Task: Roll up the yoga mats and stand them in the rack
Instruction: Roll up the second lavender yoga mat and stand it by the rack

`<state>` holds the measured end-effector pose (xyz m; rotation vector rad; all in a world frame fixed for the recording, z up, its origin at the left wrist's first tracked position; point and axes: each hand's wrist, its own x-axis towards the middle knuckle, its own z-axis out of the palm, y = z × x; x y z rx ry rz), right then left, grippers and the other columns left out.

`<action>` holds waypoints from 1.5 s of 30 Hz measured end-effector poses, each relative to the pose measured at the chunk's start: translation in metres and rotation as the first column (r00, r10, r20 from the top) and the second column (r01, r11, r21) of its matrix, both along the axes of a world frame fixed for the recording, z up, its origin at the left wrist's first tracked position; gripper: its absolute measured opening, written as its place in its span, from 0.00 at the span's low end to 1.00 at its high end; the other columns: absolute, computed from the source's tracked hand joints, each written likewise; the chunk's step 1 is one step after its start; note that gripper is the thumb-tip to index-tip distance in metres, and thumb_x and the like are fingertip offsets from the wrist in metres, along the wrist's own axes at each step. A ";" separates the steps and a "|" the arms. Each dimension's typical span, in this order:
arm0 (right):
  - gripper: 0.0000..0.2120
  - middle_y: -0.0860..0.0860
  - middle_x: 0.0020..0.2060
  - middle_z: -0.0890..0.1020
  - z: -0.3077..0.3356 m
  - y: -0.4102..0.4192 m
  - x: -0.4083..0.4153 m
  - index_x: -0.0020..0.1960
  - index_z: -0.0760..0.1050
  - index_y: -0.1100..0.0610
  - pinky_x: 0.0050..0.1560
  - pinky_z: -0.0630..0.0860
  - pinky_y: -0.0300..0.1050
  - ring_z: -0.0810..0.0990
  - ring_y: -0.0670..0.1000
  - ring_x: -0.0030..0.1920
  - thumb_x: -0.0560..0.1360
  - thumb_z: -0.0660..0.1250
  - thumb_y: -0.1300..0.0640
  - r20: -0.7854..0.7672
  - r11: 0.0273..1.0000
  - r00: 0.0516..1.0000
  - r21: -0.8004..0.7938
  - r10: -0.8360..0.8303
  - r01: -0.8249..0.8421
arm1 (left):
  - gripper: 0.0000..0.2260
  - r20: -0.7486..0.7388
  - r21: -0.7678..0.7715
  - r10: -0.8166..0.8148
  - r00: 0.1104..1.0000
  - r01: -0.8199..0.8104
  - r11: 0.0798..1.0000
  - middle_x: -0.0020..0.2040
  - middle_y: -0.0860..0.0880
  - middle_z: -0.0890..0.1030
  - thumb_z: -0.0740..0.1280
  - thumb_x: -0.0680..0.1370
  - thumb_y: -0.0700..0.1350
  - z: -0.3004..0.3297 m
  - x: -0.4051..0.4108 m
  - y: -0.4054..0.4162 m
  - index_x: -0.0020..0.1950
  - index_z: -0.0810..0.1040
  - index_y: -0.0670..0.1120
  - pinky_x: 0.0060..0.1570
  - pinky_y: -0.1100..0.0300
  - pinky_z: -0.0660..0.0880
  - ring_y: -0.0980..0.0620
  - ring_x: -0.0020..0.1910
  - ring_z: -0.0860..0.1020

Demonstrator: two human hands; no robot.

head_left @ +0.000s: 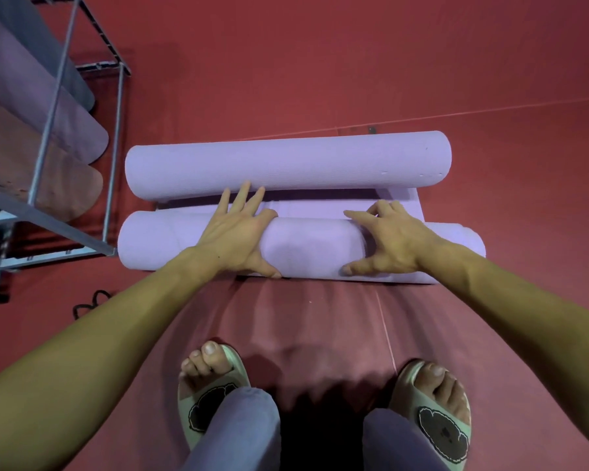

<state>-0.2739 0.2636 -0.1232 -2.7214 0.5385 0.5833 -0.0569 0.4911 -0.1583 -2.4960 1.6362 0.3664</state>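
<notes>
Under both hands, on the red floor (320,79), lies the near roll (313,246), almost fully wound; a short flat tail (320,207) remains just beyond the fingers. Left hand (238,232) spread, palm pressed on the roll, thumb at its near side. Right hand (388,239) arched, fingers curled over the top. Far roll (286,164) lies beyond the tail. Rack (82,130) well left of the left hand. Judgement: foam, light, soft, springy, grippy; likely unwinds if released. Hold mid-length, both palms.

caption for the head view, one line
Both hands, left and right, roll a lilac mat beside a finished roll.
</notes>
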 end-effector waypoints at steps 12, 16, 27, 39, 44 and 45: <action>0.53 0.45 0.58 0.73 -0.005 -0.005 0.002 0.70 0.63 0.37 0.58 0.77 0.55 0.77 0.55 0.57 0.50 0.82 0.30 -0.154 0.992 0.987 0.121 0.050 -0.031 | 0.54 -0.257 0.221 0.042 0.966 0.016 0.975 0.85 0.40 0.50 0.74 0.56 0.80 0.008 0.013 -0.004 0.77 0.72 0.56 0.80 0.33 0.46 0.38 0.84 0.39; 0.53 0.44 0.60 0.74 -0.005 -0.006 0.000 0.72 0.64 0.37 0.63 0.77 0.57 0.77 0.53 0.58 0.52 0.83 0.31 -0.200 0.981 0.977 0.189 0.075 -0.036 | 0.56 -0.303 0.289 0.079 0.950 0.013 0.957 0.85 0.42 0.54 0.69 0.54 0.83 0.006 0.006 0.005 0.78 0.69 0.59 0.81 0.35 0.47 0.38 0.84 0.40; 0.48 0.50 0.56 0.68 0.002 -0.009 0.005 0.73 0.68 0.34 0.61 0.76 0.60 0.67 0.56 0.61 0.57 0.79 0.25 -0.216 0.985 0.966 0.133 0.139 -0.112 | 0.45 -0.216 -0.110 -0.001 0.976 -0.023 0.994 0.85 0.45 0.57 0.66 0.60 0.83 0.002 0.000 0.035 0.71 0.73 0.61 0.81 0.42 0.47 0.44 0.85 0.42; 0.39 0.49 0.58 0.71 0.000 -0.007 -0.004 0.64 0.65 0.48 0.59 0.76 0.58 0.69 0.56 0.59 0.64 0.79 0.33 -0.083 0.987 0.996 0.156 -0.014 0.026 | 0.55 -0.138 0.080 0.050 0.989 -0.039 0.996 0.86 0.42 0.51 0.59 0.57 0.89 0.007 0.001 0.016 0.77 0.68 0.60 0.80 0.32 0.44 0.39 0.84 0.37; 0.53 0.50 0.63 0.64 -0.010 0.007 -0.011 0.71 0.66 0.49 0.64 0.72 0.54 0.66 0.55 0.62 0.54 0.78 0.25 0.041 0.990 0.999 0.137 -0.034 0.028 | 0.54 -0.135 0.118 0.024 0.991 -0.008 0.993 0.86 0.42 0.50 0.59 0.59 0.88 0.009 0.003 0.012 0.78 0.67 0.59 0.80 0.32 0.45 0.38 0.84 0.38; 0.54 0.50 0.63 0.65 -0.014 0.009 -0.012 0.72 0.66 0.50 0.64 0.73 0.56 0.67 0.55 0.61 0.55 0.80 0.27 0.059 0.996 0.998 0.094 -0.011 0.005 | 0.54 -0.148 0.117 0.035 0.988 -0.017 0.993 0.86 0.43 0.50 0.59 0.59 0.88 0.008 0.004 0.013 0.79 0.67 0.59 0.80 0.32 0.44 0.38 0.84 0.37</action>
